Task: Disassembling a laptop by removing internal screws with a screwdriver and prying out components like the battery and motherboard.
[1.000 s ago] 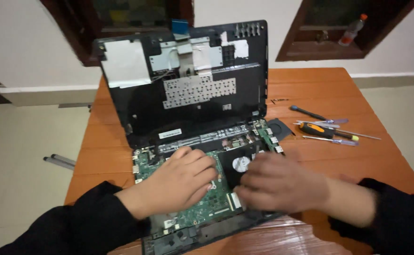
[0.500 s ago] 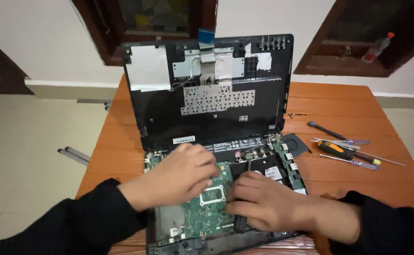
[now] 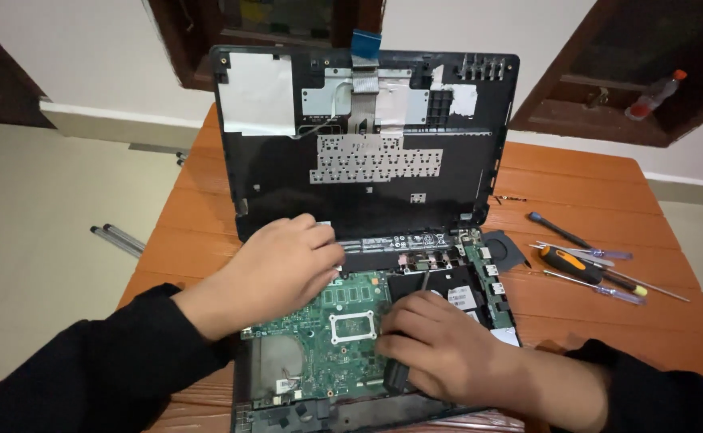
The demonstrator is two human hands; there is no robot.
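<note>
Most of the laptop's (image 3: 367, 240) innards lie exposed: its upper cover (image 3: 363, 144) is already lifted off the base and stands tilted up at the back like a lid, underside toward the camera, showing the silver back of the keyboard and a foil patch. Below it the green motherboard (image 3: 331, 329) sits in the bottom shell, at the near middle of the wooden table (image 3: 600, 184), with its square processor socket bare and the round bay at the near left with nothing over it; judging by that, the opening-up is well along, while the board itself appears not yet lifted out. The left hand (image 3: 275, 269) rests curled, knuckles up, at the board's far left corner, fingertips on the hinge strip; whether it pinches anything I cannot tell. The right hand (image 3: 435, 349) lies on the board's right edge, fingers closed around a thin dark tool (image 3: 422, 282) whose tip points toward the black bay beside the board. A dark loose part (image 3: 504, 248) lies just off the laptop's right corner. Farther right lie several screwdrivers (image 3: 588, 265), one with an orange and black handle. Two grey rods (image 3: 117, 239) lie on the floor to the left.
</note>
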